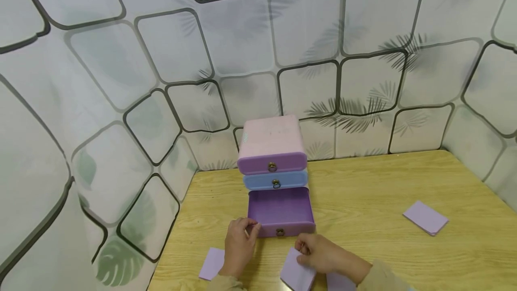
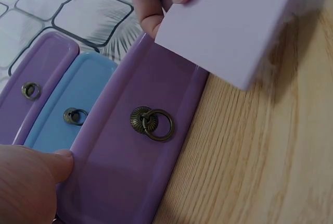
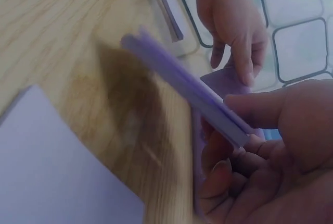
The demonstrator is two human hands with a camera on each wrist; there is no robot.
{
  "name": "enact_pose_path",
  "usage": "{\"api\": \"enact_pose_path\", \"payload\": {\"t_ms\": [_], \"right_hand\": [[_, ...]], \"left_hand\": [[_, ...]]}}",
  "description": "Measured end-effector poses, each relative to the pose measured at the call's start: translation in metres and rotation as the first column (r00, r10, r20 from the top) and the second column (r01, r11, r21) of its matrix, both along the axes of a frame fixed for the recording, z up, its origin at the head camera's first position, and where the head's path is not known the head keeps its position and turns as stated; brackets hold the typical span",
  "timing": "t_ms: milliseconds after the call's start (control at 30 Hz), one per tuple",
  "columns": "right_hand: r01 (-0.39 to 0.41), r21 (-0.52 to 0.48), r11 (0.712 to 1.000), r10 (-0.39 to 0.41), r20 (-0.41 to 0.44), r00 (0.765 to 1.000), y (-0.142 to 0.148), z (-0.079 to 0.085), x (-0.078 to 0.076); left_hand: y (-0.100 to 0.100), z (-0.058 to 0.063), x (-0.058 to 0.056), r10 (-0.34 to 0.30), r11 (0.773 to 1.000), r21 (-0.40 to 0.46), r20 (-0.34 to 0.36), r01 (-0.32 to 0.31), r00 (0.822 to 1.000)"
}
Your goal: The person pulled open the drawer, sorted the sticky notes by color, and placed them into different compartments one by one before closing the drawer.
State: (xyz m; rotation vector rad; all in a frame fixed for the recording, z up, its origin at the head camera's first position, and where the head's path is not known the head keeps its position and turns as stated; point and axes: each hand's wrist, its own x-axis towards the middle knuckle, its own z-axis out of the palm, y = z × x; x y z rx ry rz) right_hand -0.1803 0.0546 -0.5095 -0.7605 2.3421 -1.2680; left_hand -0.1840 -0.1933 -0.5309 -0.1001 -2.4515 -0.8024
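A small pink drawer chest (image 1: 271,136) stands against the back wall, its lowest purple drawer (image 1: 294,229) pulled out with no contents visible. My left hand (image 1: 239,242) grips the left front corner of that drawer; in the left wrist view the thumb (image 2: 62,164) lies at the edge of its front. A thin stack of lilac paper (image 3: 187,91) is pinched between the thumb and fingers of my right hand (image 1: 321,253). In the head view this stack is in front of the drawer, tilted and apart from it. A brass ring pull (image 2: 158,125) hangs on the drawer front.
Another lilac stack (image 1: 212,264) lies left of my left wrist. One more stack (image 1: 340,283) is partly covered by the right forearm, and a further stack (image 1: 425,218) lies at the right of the wooden table (image 1: 363,192). Patterned panels (image 1: 250,98) close in the back and sides.
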Motion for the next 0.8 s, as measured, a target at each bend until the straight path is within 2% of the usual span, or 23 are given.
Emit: {"api": "enact_pose_path", "payload": {"t_ms": [233,400,633,800], "right_hand": [[0.013,-0.111,0.994,0.004,0.147,0.989,0.004,0.017,-0.004],[0.03,-0.171,0.985,-0.001,0.166,0.986,0.007,0.024,-0.009],[0.074,-0.257,0.964,-0.001,0.272,0.962,0.012,0.035,-0.019],[0.083,-0.269,0.96,-0.011,0.258,0.966,0.012,0.046,-0.022]], "left_hand": [[-0.001,-0.001,-0.001,0.001,1.0,0.0,-0.005,-0.001,1.0],[-0.001,-0.001,-0.001,0.004,1.0,0.002,-0.008,-0.004,1.0],[0.0,0.0,-0.001,0.007,1.0,-0.002,-0.024,-0.007,1.0],[0.0,0.0,-0.001,0.006,1.0,0.008,-0.014,-0.006,1.0]]}}
